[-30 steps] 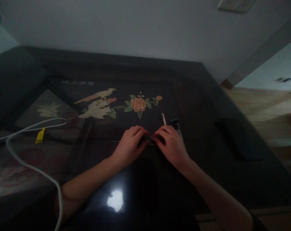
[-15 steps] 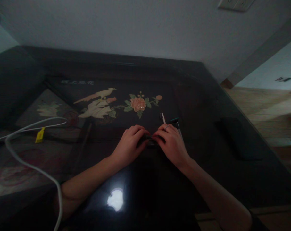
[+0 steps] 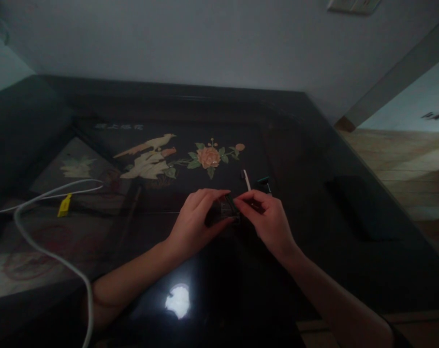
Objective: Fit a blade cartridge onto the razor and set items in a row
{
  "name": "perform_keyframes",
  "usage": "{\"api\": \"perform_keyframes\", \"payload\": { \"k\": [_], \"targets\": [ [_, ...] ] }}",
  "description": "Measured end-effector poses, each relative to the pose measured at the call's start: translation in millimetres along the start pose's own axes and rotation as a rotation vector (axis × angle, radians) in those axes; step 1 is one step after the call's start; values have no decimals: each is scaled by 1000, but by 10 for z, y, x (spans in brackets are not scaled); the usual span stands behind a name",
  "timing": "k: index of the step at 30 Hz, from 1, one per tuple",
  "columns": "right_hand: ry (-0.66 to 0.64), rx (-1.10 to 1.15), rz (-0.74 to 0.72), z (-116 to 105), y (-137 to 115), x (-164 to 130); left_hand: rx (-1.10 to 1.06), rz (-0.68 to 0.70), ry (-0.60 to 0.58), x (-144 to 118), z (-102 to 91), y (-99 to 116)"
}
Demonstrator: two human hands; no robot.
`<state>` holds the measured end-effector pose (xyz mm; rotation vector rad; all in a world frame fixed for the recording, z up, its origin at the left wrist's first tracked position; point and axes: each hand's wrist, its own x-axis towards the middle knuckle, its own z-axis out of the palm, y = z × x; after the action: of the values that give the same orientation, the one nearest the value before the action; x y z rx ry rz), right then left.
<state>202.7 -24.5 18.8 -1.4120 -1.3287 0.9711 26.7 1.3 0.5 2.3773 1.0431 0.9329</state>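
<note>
Between my hands is a small dark box-like object [image 3: 226, 209] with clear, shiny parts. My left hand [image 3: 199, 215] grips it, fingers along its far edge and thumb on the near edge. At its right end, my right hand [image 3: 270, 220] is closed in a pinch by a thin dark piece; the fingers hide what they hold. Just beyond my right hand lies a slim white stick with a dark head [image 3: 246, 180], like a toothbrush. Beside it is a T-shaped item with a teal top [image 3: 263, 180], partly hidden by that hand.
A glossy black table [image 3: 306, 145] with inlaid bird and flower decoration stands against a grey wall [image 3: 190, 43]. A white cable [image 3: 56, 256] with a yellow tag [image 3: 65, 205] loops over the left side. A flat black object [image 3: 364, 208] lies at the right.
My right hand has shifted slightly right and changed to a pinch. My left fingers have opened wider around the dark object, so more of it shows.
</note>
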Motion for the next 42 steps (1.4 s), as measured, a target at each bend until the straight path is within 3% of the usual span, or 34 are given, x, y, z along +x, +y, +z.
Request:
{"api": "perform_keyframes", "payload": {
  "k": [6, 11, 15, 22, 26, 31, 36, 42],
  "targets": [
    [-44, 8, 20, 31, -18, -39, 59, 6, -29, 0, -8, -7],
    [-73, -5, -10, -1, -29, -51, -75, -68, -58, 18, -30, 36],
    [-55, -23, -88, -88, -64, -53, -421, -242, -129, 31, -50, 88],
    [-41, -93, -344, -175, -80, -83, -1331, -573, -326, -15, 2, 158],
    [-48, -102, -375, -161, -64, -91, -1605, -684, -400, -57, 56, 198],
    [-79, -59, -323, -146, -40, -79, -1684, -745, -449, -80, 94, 220],
    [-110, 15, -328, -161, 5, -60, -1748, -665, -434, -89, 116, 183],
    [-136, 0, -386, -173, 10, -53, -1659, -600, -425, -69, 92, 162]
  ]
}}
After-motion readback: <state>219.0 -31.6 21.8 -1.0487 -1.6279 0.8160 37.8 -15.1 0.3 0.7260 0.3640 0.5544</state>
